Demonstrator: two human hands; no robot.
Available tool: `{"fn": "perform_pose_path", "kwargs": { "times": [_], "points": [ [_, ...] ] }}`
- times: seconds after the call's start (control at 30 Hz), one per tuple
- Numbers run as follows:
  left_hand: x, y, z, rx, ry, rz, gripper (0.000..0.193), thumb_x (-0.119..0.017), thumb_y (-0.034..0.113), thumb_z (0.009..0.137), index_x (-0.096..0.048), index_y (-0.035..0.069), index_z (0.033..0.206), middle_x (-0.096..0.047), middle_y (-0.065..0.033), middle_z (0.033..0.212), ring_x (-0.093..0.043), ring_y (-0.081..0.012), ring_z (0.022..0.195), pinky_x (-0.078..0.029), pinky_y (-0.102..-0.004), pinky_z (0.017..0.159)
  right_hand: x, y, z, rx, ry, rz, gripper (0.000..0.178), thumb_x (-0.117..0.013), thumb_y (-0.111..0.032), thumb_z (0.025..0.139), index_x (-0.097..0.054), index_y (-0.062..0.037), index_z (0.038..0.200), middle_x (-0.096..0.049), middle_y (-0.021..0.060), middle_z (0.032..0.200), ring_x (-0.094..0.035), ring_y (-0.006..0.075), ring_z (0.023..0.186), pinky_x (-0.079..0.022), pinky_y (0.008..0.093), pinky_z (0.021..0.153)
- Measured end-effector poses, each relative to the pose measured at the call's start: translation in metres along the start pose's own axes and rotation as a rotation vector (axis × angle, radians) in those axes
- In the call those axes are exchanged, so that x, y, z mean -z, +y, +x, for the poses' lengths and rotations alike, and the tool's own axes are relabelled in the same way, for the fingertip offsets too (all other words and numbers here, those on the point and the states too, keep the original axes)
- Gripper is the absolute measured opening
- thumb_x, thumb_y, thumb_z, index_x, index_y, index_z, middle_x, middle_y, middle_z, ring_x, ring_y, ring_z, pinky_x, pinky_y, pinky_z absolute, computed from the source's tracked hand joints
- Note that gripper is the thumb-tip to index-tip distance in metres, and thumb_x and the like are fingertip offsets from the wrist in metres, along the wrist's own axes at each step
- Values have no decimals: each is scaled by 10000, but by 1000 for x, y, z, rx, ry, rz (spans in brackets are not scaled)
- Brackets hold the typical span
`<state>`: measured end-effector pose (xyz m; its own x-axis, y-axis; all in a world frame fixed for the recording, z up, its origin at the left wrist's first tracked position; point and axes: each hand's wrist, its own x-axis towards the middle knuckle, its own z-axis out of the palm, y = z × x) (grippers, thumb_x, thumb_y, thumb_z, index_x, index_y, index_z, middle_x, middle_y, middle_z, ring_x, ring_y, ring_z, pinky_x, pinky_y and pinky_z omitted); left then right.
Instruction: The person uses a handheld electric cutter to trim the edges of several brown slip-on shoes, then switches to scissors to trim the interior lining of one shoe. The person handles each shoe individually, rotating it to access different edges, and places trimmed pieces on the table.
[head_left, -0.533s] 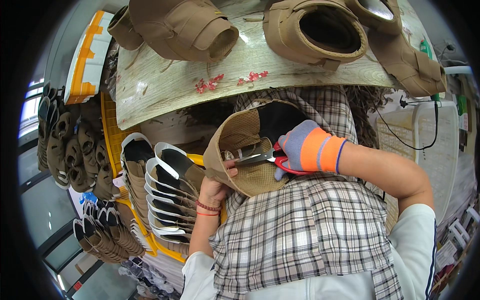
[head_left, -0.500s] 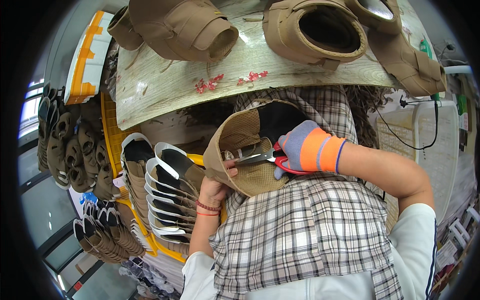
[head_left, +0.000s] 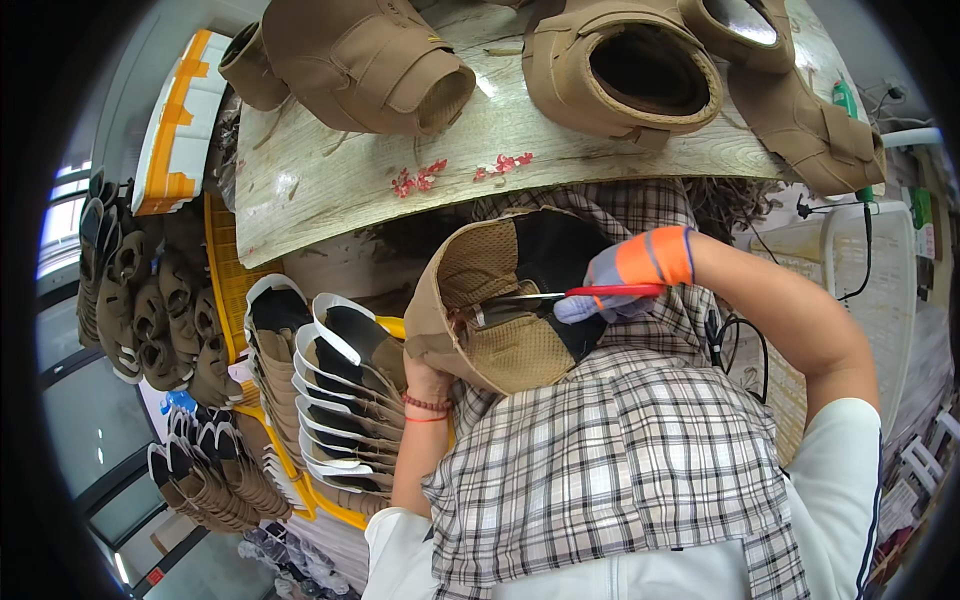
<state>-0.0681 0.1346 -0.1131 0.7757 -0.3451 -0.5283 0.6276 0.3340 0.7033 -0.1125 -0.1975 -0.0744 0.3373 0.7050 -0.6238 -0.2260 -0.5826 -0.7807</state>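
the tan boot upper point(head_left: 500, 300) sits over the plaid apron point(head_left: 610, 460), below the wooden bench point(head_left: 330, 170), opening toward the person, long axis running lower-left to upper-right. mesh lining, dark interior. left hand point(head_left: 430, 375) grips its lower edge. gloved right hand point(head_left: 625, 285) is closed on red-handled scissors point(head_left: 570, 294), blades pointing left inside the opening.

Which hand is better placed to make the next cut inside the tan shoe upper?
The right hand, probably. It holds the red-handled scissors, whose blades already reach inside the tan shoe upper. The left hand grips that upper from below to steady it.
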Motion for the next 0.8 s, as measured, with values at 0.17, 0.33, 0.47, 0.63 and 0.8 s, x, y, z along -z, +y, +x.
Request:
{"fn": "perform_pose_path", "kwargs": {
  "times": [0.17, 0.33, 0.47, 0.63, 0.8],
  "points": [
    [7, -7, 23, -25, 87, -23, 372, -376, 246, 988, -463, 45, 1288, -573, -90, 1145, -576, -220, 979, -510, -340, 845, 18, -18, 15, 22, -55, 57, 470, -429, -399, 917, -681, -12, 833, -608, 77, 632, -593, 205, 529, -476, 329, 518],
    [-7, 1, 20, -24, 127, 85, 403, -376, 271, 985, -450, 48, 1313, -553, -102, 1208, -566, -241, 1052, -494, -357, 911, 28, -37, 14, -54, -94, 105, 603, -359, -512, 937, -647, -4, 790, -606, 80, 659, -602, 195, 516, -510, 318, 519],
    [-12, 5, 19, -60, 50, 158, 426, -377, 287, 980, -445, 43, 1322, -538, -114, 1252, -556, -255, 1090, -491, -378, 919, 28, -36, 18, -72, -73, 133, 610, -373, -534, 929, -640, -8, 775, -604, 75, 650, -589, 191, 498, -505, 316, 505],
    [-10, 5, 21, -93, -32, 131, 431, -417, 271, 959, -452, 39, 1320, -533, -117, 1269, -543, -262, 1115, -471, -401, 942, 27, -60, 6, -215, 26, 146, 675, -493, -674, 827, -632, -24, 707, -594, 70, 633, -580, 192, 496, -488, 318, 501],
    [3, 2, 24, -46, -55, -4, 390, -465, 228, 938, -496, 41, 1279, -563, -109, 1218, -551, -251, 1091, -466, -391, 925, 2, -73, -4, -243, 317, -118, 748, -570, -770, 696, -658, -29, 641, -599, 122, 607, -597, 271, 584, -478, 380, 577]
  ]
}}
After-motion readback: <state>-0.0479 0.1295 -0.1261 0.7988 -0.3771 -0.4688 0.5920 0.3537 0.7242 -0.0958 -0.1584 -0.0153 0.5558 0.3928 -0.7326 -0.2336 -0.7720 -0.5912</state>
